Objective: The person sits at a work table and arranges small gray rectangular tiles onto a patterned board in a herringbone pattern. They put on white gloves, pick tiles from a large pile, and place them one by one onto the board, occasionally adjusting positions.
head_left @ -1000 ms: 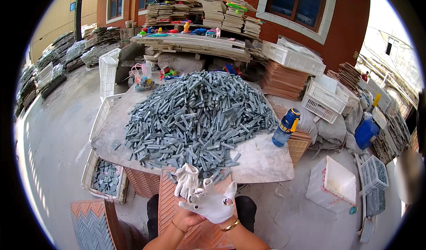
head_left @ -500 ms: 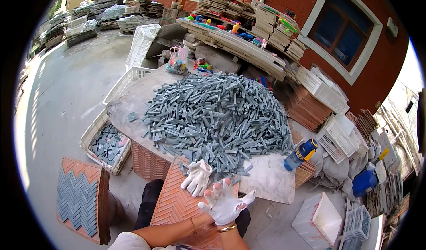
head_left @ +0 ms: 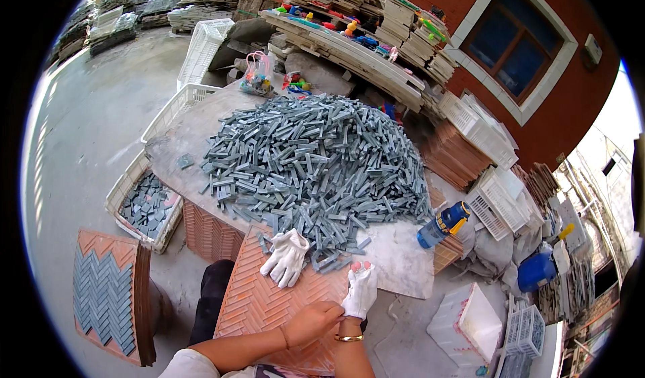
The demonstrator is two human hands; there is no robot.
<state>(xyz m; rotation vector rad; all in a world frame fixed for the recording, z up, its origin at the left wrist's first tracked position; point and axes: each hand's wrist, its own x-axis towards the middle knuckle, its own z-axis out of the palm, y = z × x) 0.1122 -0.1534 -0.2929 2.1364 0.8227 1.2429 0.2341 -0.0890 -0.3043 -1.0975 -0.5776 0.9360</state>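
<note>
I have the left forearm [head_left: 252, 346] angled across, its bare left hand [head_left: 311, 323] pinching at the glove cuff [head_left: 349, 310]; my gloved right hand [head_left: 361, 291] points upward, fingertips [head_left: 356, 266] exposed.

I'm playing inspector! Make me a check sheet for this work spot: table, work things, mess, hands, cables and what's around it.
Surface: pale table, bare patches around the heap.
Work things: heaped grey strips; loose white glove lying on an orange herringbone panel.
Clutter: blue bottle near the table's right edge; bag at the back left.
Hands: right hand gloved, some fingertips bare; bare left hand seems to pinch the glove's cuff.
Cables: nothing clearly seen.
Surroundings: red wall, white crates, stacked slabs.
</note>
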